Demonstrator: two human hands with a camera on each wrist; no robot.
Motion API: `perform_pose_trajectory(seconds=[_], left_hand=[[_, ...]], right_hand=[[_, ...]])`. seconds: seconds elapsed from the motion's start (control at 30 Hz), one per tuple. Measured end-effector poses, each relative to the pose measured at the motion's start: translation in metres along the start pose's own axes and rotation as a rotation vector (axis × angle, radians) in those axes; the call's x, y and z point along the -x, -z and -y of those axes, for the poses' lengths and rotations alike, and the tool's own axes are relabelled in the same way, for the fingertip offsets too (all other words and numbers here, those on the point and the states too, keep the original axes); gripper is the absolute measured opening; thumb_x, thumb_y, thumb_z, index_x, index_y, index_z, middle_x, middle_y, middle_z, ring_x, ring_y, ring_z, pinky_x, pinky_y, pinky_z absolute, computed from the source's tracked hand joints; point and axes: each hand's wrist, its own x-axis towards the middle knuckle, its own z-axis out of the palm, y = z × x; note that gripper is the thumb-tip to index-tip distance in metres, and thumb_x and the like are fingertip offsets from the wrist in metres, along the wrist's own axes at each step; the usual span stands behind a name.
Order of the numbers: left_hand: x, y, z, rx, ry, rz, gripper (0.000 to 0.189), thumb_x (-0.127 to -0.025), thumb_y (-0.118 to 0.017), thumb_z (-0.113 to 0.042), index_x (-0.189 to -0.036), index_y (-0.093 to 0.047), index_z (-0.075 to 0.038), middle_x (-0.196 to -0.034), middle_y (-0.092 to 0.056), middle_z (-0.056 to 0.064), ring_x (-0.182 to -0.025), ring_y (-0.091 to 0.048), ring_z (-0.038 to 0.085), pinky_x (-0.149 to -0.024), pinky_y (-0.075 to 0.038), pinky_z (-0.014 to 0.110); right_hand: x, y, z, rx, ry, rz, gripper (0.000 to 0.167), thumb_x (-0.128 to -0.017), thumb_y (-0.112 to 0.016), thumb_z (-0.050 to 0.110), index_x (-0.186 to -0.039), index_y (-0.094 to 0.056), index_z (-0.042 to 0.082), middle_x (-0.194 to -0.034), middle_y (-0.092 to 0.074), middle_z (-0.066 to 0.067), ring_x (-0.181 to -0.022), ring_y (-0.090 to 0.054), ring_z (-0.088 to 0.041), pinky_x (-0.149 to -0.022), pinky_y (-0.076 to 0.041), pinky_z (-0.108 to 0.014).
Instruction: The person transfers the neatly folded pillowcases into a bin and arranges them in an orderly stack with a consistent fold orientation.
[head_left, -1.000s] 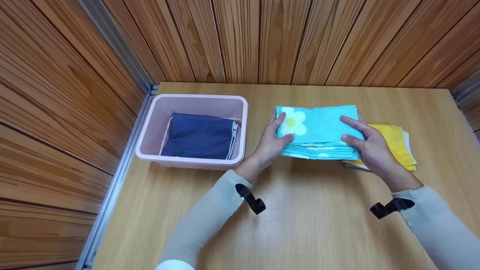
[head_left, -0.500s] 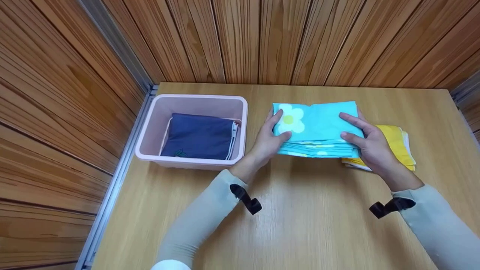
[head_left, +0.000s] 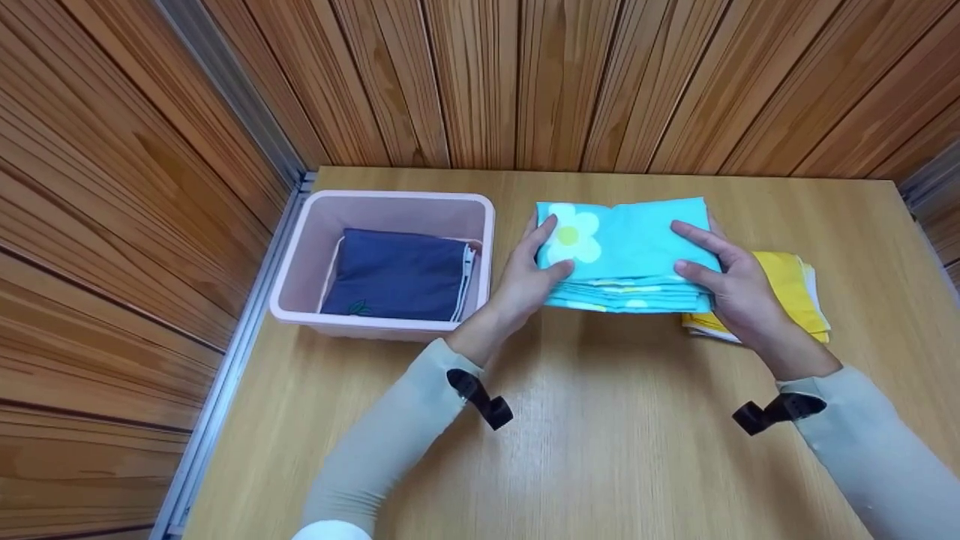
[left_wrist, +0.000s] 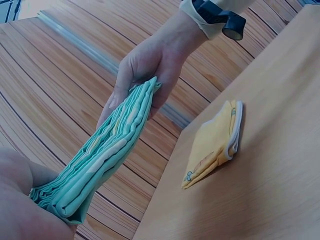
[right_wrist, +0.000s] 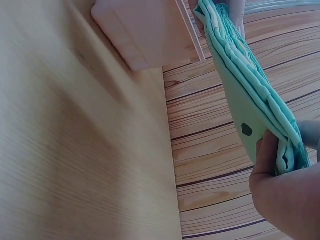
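Observation:
Both hands hold a folded turquoise cloth with a white flower print, raised above the table. My left hand grips its left end, thumb and a finger on the upper face. At the other end, my right hand pinches the cloth the same way, other fingers underneath. Several stacked layers of the cloth show edge-on in the left wrist view. A dark spot marks the underside of the cloth in the right wrist view. Behind the right hand lies a folded yellow cloth with white edging.
On the left stands a pale pink plastic bin, holding a folded navy cloth with a green leaf mark. Wood-panelled walls border the wooden table at the back and left.
Both hands have carried the turquoise cloth slightly to the left and toward the back wall. The bin and the yellow cloth stay put.

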Motion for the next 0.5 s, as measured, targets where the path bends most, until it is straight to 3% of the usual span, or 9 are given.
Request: perform_pose_trajectory(seconds=[0.23,0.3,0.5], left_hand=[[0.000,0.005,-0.002,0.014,0.000,-0.008,0.071,-0.099,-0.062,-0.004,-0.161,-0.031,-0.020,-0.172,-0.007,-0.005,-0.157,-0.010,0.019,-0.121,-0.026,0.031],[0.001,0.006,-0.002,0.017,-0.003,-0.010,0.071,-0.099,-0.062,-0.004,-0.161,-0.031,-0.019,-0.172,-0.007,-0.004,-0.157,-0.010,0.019,-0.121,-0.026,0.031],[0.002,0.011,-0.002,0.030,-0.043,-0.002,0.071,-0.098,-0.062,-0.002,-0.161,-0.031,-0.015,-0.172,-0.006,0.000,-0.157,-0.007,0.020,-0.121,-0.025,0.030]], right_hand=[[-0.001,-0.004,0.002,-0.016,0.023,0.007,0.057,-0.100,-0.064,0.009,-0.154,-0.046,0.010,-0.170,0.016,0.008,-0.153,0.022,-0.016,-0.122,-0.012,-0.027],[-0.002,-0.005,0.002,-0.013,0.030,0.005,0.056,-0.100,-0.064,0.008,-0.153,-0.046,0.010,-0.170,0.015,0.007,-0.154,0.021,-0.016,-0.120,-0.017,-0.025],[-0.004,-0.011,0.002,-0.005,0.058,0.015,0.055,-0.100,-0.062,0.006,-0.153,-0.046,0.006,-0.170,0.015,0.003,-0.154,0.019,-0.019,-0.121,-0.017,-0.024]])
